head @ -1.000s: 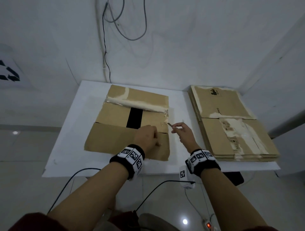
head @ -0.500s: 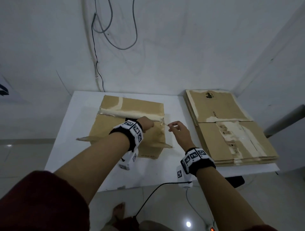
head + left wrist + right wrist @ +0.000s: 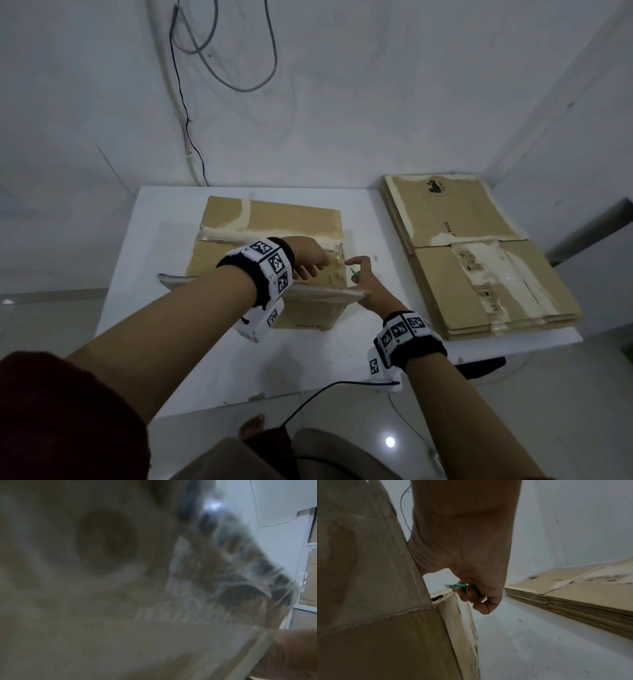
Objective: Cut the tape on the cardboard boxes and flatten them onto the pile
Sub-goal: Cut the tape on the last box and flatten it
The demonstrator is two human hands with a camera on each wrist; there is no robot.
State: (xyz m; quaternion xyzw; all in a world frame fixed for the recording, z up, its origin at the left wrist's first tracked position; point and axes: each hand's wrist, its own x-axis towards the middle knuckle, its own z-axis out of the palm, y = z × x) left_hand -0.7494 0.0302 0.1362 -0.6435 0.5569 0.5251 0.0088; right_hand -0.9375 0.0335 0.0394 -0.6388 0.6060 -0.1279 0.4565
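A brown cardboard box (image 3: 274,219) stands on the white table (image 3: 164,240), with a pale taped seam (image 3: 226,234) across its top and its near flap (image 3: 318,293) sticking out level towards me. My left hand (image 3: 310,262) reaches over that flap, its fingers curled on the box top by the seam's right end. The left wrist view is a blur of cardboard and crinkled clear tape (image 3: 240,574). Just off the box's right edge, my right hand (image 3: 364,279) grips a green utility knife (image 3: 467,588), blade out, pointing at the box (image 3: 368,601).
The pile of flattened boxes (image 3: 479,257) lies at the table's right end, near the wall corner. Bare table (image 3: 539,642) runs between box and pile. Cables (image 3: 185,102) hang on the back wall. The table's front edge is close to my legs.
The box has risen from lying flat to standing, its near flap now lifted level. My left hand moved from the near flap up to the seam. My right hand stayed beside the right edge.
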